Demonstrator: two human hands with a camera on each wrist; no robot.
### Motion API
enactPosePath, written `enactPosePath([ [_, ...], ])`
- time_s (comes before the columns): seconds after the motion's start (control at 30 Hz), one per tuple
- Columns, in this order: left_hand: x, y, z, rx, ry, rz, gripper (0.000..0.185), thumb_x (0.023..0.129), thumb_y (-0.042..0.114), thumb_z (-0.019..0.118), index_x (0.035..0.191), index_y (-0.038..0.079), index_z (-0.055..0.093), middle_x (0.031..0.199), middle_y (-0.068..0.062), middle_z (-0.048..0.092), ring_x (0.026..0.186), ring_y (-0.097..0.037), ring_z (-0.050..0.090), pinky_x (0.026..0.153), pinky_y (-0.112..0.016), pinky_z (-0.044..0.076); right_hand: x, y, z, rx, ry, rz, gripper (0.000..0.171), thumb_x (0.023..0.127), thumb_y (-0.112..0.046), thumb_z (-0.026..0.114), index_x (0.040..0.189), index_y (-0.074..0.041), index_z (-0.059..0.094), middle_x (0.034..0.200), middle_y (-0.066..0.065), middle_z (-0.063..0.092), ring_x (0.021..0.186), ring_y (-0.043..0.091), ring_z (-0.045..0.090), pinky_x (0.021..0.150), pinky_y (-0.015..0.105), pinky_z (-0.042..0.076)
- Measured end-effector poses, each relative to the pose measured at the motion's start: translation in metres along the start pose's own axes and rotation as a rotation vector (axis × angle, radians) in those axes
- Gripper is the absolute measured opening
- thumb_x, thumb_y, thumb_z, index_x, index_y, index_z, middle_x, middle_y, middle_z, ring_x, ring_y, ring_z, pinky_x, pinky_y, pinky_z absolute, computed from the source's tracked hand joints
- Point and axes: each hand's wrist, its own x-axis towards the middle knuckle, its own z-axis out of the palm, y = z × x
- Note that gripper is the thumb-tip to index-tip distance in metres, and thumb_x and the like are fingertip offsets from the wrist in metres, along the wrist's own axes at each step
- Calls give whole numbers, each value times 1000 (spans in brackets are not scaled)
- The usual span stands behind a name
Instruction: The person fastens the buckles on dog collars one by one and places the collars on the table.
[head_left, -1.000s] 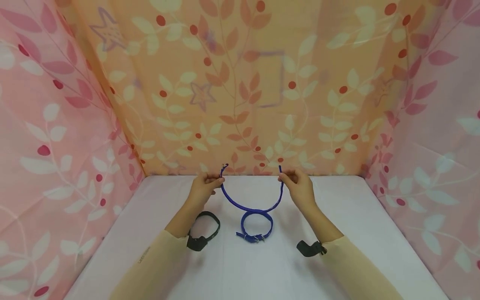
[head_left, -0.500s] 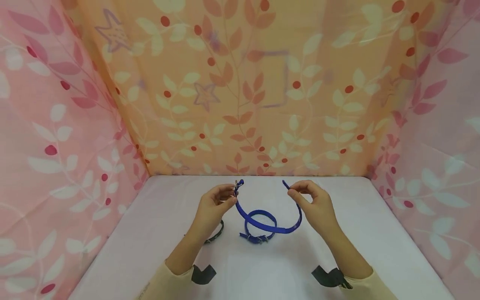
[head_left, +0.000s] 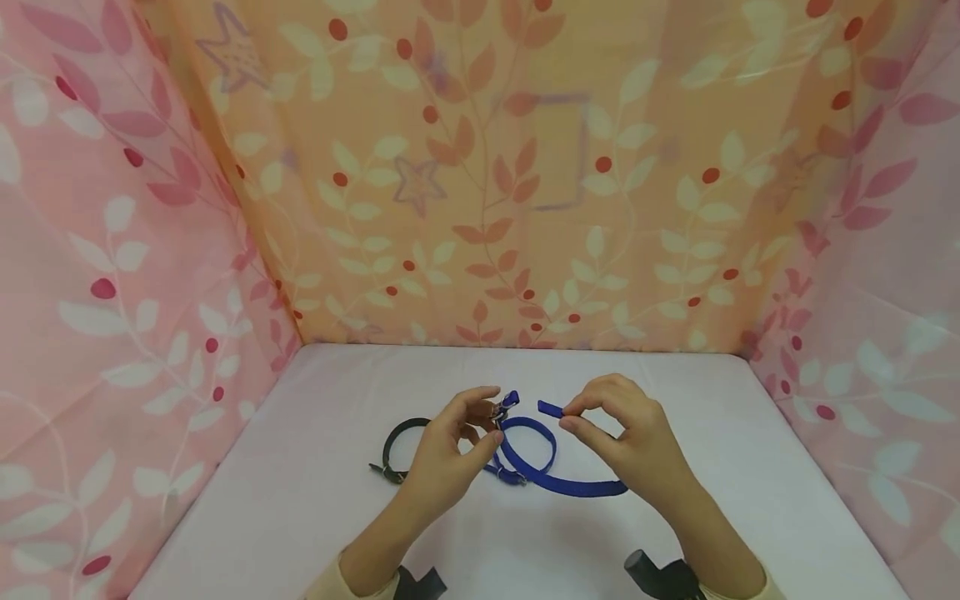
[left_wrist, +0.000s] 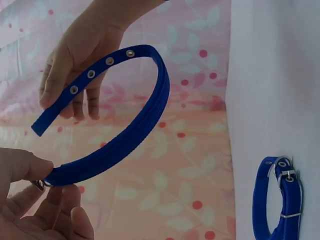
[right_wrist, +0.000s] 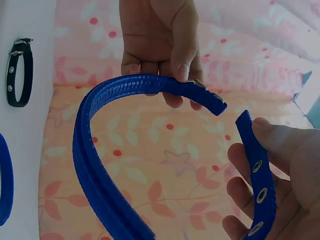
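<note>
Head view: where's the blue collar, and what's each grip doing?
"Held up over the desk. Left hand pinches near the buckle end; right hand pinches the holed end. Ends apart."
"Handling?"
"Looks light, bendy, a bit springy, not fragile. Best held just behind the tip, off the eyelets."
"Around it?"
"Another blue collar, buckled, and a dark collar, both on the desk. Nothing between the ends."

We are pinching a blue collar in an open curve, our left hand at its metal-fitted end, our right hand near its eyeleted tip; well apart, a second blue collar is resting, buckled, on a white surface.
</note>
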Motion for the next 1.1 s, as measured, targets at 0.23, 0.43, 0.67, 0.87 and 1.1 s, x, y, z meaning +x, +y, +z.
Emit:
enactPosePath([
  [0.23, -5, 10, 2, 11, 24, 80, 37, 94, 14, 75, 126, 28, 65, 105, 11, 68, 100, -13, 63, 81, -32, 55, -1, -13, -14, 10, 29, -124, 41, 71, -2, 90, 97, -28, 74, 94, -14, 69, 98, 11, 62, 96, 19, 44],
  [0.43, -14, 23, 2, -97, 3, 60, 25, 95, 25, 75, 119, 24, 67, 105, 8, 68, 98, -18, 64, 85, -27, 55, 1, -19, -18, 6, 41, -165, 37, 70, -4, 90, 97, -24, 75, 92, -13, 71, 98, 12, 62, 94, 20, 43],
  [0.67, -14, 29, -1, -236, -17, 50, 23, 97, 14, 72, 119, 15, 67, 109, -3, 69, 101, -21, 65, 94, -26, 55, 2, -19, -17, 17, 25, -183, 32, 73, -7, 90, 97, -24, 75, 91, -14, 71, 98, 12, 61, 92, 21, 42],
  [0.87, -14, 26, 0, -261, 11, 3, 21, 97, 13, 72, 118, 13, 67, 108, -5, 68, 100, -22, 64, 94, -26, 53, 0, -16, -12, 34, 15, -216, 18, 84, -19, 85, 98, -23, 75, 91, -14, 72, 99, 14, 61, 93, 22, 42],
  [1.1, -14, 25, 0, -295, 56, -53, 22, 97, 13, 72, 118, 12, 70, 114, -5, 70, 104, -21, 65, 95, -25, 54, -1, -13, -8, 49, 4, -243, 10, 90, -26, 80, 98, -22, 75, 92, -14, 72, 100, 14, 61, 96, 22, 43],
])
